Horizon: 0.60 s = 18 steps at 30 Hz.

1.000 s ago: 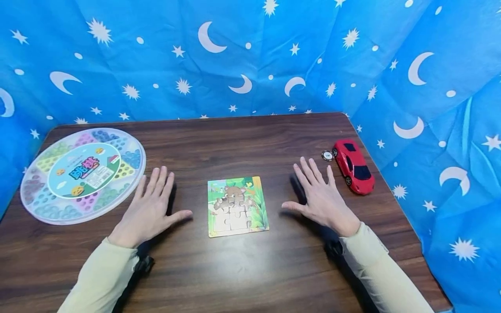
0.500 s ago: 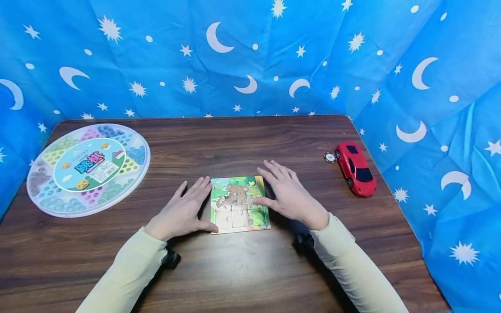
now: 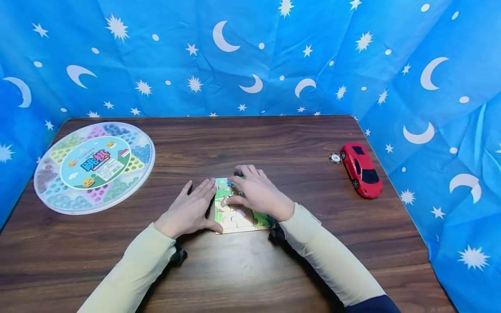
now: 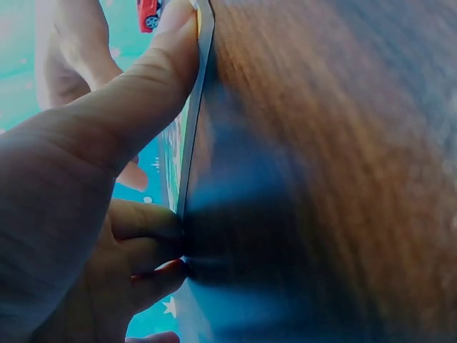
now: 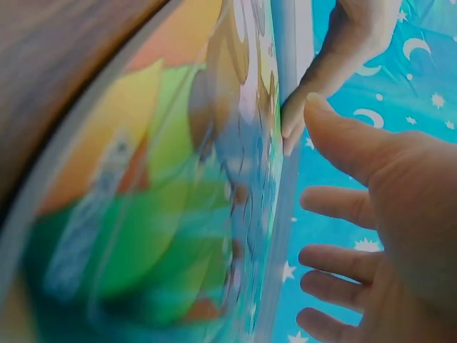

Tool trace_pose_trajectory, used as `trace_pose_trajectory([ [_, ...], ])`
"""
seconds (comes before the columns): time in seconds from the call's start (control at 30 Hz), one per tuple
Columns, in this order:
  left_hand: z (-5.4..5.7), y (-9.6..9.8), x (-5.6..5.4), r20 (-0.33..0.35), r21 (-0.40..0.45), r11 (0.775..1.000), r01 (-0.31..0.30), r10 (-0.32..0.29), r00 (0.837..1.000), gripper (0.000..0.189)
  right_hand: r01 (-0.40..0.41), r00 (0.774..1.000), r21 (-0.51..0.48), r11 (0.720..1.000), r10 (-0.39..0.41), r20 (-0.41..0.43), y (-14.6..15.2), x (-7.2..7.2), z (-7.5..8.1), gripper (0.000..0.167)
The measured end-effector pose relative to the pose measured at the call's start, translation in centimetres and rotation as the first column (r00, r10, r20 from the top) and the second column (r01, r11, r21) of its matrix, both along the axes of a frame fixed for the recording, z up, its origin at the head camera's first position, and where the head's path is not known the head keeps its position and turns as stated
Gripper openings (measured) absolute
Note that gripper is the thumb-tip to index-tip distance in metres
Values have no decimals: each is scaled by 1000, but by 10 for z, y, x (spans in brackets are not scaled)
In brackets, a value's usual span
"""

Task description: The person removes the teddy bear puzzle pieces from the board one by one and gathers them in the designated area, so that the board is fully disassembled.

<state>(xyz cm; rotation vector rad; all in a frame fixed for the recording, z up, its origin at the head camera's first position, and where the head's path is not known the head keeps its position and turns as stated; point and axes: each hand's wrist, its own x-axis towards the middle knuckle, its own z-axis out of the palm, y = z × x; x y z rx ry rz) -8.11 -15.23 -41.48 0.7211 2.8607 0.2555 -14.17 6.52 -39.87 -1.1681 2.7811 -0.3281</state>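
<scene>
Loosely spread — thumb and fingers apart — the right hand (image 3: 261, 192) hovers above the jigsaw puzzle (image 3: 235, 221), which lies on the brown table (image 3: 242, 278). With relaxed fingers, the left hand (image 3: 189, 213) touches the puzzle's left edge, thumb at its near corner.

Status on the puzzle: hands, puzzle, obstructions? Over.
Left hand touching left edge of jigsaw puzzle; right hand hovering above. Puzzle partly hidden in head view. Red toy car, poker chip, Chinese checkers set clear of it.
</scene>
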Motion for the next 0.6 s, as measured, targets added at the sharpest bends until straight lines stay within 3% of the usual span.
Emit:
trace_pose_trajectory([
  [0.33, 0, -2, 4, -23, -12, 1000, 0, 0, 1000, 118, 2, 1000, 96, 995, -1, -13, -18, 0, -6, 53],
  [0.6, -2, -3, 0, -13, -10, 1000, -5, 5, 1000, 118, 43, 998, 147, 988, -36, -46, -28, -3, 2, 50],
])
